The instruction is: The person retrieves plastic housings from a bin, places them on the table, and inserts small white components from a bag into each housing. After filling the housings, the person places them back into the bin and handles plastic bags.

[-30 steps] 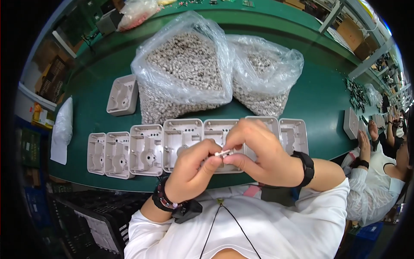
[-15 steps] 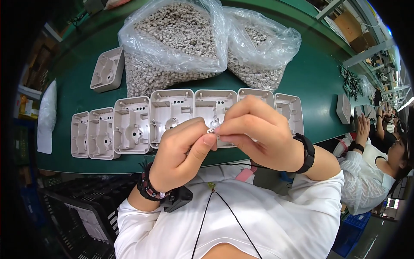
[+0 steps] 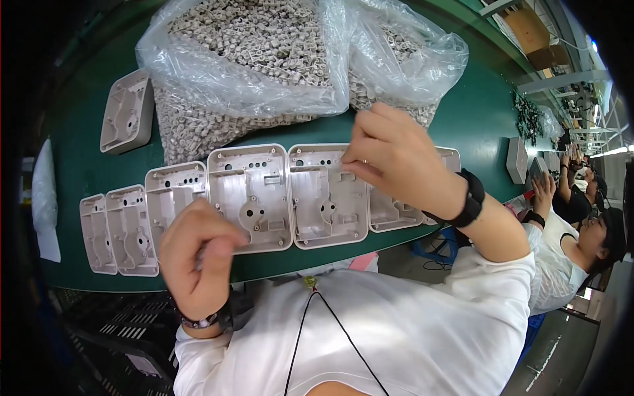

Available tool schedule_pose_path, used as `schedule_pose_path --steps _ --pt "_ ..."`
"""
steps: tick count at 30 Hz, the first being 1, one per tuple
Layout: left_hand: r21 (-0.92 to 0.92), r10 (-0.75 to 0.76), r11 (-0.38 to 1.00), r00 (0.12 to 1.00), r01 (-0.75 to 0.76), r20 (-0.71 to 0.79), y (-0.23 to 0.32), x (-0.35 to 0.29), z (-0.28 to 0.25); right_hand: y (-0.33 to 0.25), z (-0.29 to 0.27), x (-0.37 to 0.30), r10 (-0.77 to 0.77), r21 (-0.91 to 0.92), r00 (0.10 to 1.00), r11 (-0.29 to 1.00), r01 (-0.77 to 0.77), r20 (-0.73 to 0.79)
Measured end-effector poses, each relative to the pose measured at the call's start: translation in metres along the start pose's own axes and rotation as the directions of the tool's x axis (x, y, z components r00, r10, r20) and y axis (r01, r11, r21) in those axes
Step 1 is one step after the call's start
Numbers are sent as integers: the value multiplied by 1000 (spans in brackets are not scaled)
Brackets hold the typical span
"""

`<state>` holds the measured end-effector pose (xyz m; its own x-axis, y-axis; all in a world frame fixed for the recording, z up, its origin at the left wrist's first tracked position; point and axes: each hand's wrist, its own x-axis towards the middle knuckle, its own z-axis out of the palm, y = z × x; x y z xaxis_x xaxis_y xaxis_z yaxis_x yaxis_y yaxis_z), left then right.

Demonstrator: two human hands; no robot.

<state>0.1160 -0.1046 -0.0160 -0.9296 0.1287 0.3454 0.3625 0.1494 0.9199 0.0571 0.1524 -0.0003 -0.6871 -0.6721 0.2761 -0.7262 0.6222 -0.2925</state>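
Observation:
A row of light grey plastic housings [image 3: 249, 191] lies open side up along the table's near side. My left hand [image 3: 198, 254] hovers over the near edge of the row, its fingers curled in; whatever they hold is hidden. Farther right, my right hand [image 3: 396, 158] is above another housing [image 3: 328, 218], thumb and fingertips pinched together. Anything in that pinch is too small to make out. Behind the row stands a big clear plastic bag [image 3: 257, 99] full of small grey plastic parts [image 3: 254, 39], with a second such bag [image 3: 422, 72] to its right.
A single grey housing [image 3: 127, 112] rests at the far left on the green table [image 3: 475, 125]. Small dark parts [image 3: 526, 119] lie farther right. A black crate [image 3: 125, 330] is below the table at left. Another person [image 3: 561, 257] is at the right.
My hands have parted: the left went left and nearer me, the right slightly up and right. The small white part between my fingertips no longer shows. The view has also shifted.

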Motion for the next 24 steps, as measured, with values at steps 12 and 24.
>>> schedule_pose_path --steps 12,24 --pt "-136 -94 989 972 65 -214 -21 -9 -24 28 38 17 -133 -103 950 980 168 284" --pt "769 601 619 727 -162 -331 26 -7 -80 -11 -71 52 -246 244 967 944 222 71"
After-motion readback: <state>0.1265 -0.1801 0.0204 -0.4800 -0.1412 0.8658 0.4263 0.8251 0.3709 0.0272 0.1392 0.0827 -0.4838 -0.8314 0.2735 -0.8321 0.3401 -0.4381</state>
